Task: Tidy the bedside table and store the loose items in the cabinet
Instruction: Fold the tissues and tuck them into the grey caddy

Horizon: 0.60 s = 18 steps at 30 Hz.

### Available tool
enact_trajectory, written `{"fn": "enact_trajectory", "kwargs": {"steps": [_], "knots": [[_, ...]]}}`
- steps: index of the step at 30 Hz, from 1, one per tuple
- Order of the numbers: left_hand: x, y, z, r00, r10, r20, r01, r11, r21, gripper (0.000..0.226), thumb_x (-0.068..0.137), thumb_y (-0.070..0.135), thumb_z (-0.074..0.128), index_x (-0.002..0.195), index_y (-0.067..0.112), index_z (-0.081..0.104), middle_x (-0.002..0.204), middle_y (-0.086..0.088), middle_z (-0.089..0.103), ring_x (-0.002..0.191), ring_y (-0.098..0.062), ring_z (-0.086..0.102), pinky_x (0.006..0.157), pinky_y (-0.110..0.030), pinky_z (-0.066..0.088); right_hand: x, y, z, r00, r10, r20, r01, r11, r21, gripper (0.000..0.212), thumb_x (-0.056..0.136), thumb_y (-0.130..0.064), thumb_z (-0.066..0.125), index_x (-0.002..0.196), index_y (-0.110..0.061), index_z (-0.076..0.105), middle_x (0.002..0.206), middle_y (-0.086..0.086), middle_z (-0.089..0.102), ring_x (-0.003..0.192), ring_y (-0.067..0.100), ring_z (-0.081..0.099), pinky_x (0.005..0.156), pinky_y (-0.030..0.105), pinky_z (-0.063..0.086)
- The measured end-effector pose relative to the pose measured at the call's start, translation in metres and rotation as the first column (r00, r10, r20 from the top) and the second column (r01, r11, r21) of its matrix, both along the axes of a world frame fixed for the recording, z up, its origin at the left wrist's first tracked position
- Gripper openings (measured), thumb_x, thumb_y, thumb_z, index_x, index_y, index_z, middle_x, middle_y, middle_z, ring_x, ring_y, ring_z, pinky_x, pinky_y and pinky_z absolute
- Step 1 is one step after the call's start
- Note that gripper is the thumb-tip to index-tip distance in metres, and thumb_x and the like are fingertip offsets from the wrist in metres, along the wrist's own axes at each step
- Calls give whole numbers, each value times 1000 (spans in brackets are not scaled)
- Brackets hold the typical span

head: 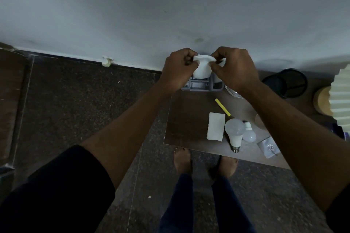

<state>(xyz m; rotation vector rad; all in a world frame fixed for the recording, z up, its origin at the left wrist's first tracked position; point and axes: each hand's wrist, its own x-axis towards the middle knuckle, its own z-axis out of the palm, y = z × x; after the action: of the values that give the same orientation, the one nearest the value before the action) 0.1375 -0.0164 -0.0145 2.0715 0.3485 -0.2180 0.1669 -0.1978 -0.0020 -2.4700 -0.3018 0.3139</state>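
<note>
In the head view, your left hand (178, 68) and right hand (234, 68) are raised together at about one o'clock from the frame's centre. Each one pinches an upper corner of a white tissue (203, 68) between thumb and curled fingers. The sheet hangs slack between them, and its lower end drops towards a grey plastic organiser (198, 85) at the far edge of the bedside table (187, 119).

The tissue looks nearly weightless, limp and easy to tear. A light pinch at the corners is enough, and pulling your hands apart would likely rip it.

A second folded tissue (216, 126) lies flat on the table at nine o'clock of the large bulb (234, 131), just beside it. It should lift best from an edge, since it is thin and sits flush with the wood.

The large bulb lies on its side, and the small bulb (249, 134) touches it at three o'clock. Both are probably light, smooth, breakable and free to roll. Cup each round the globe rather than taking it by the metal cap.

The yellow stick (222, 107), at eleven o'clock of the large bulb, looks stiff and light, so a mid-length pinch should do. The clear packet with a hook (268, 146), at four o'clock of the small bulb, looks slippery, so take it by an edge.

The cabinet is not in view.
</note>
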Motion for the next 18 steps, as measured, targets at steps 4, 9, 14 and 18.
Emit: {"fn": "enact_trajectory", "kwargs": {"steps": [4,9,14,18], "knots": [[-2,0,-8,999,-51,0,51,994,92,22,87,20,70,108,15,73,97,0,74,84,-13,70,82,-39,60,-3,2,-7,999,31,-28,-32,999,-35,17,91,-20,69,108,-16,72,101,7,75,83,22,66,72,31,53],[-4,-1,-14,995,-96,27,91,983,162,20,86,21,72,105,15,72,103,-3,67,90,-17,65,86,-40,56,-3,5,-10,997,40,-60,-42,998,-49,17,89,-21,70,105,-19,73,102,4,73,86,22,66,76,41,58],[-6,-2,-18,990,-134,41,123,971,204,17,83,17,73,101,15,75,96,0,62,84,-14,61,80,-38,56,-5,6,-12,996,70,-62,-74,995,-68,14,88,-24,69,101,-20,73,95,4,73,78,24,66,72,45,58],[-8,-1,-21,987,-154,47,138,959,248,18,84,18,73,102,16,74,100,-6,63,86,-18,63,78,-36,55,-5,6,-14,995,81,-59,-85,993,-78,13,89,-24,68,101,-20,73,95,4,73,79,24,66,72,44,58]]}}
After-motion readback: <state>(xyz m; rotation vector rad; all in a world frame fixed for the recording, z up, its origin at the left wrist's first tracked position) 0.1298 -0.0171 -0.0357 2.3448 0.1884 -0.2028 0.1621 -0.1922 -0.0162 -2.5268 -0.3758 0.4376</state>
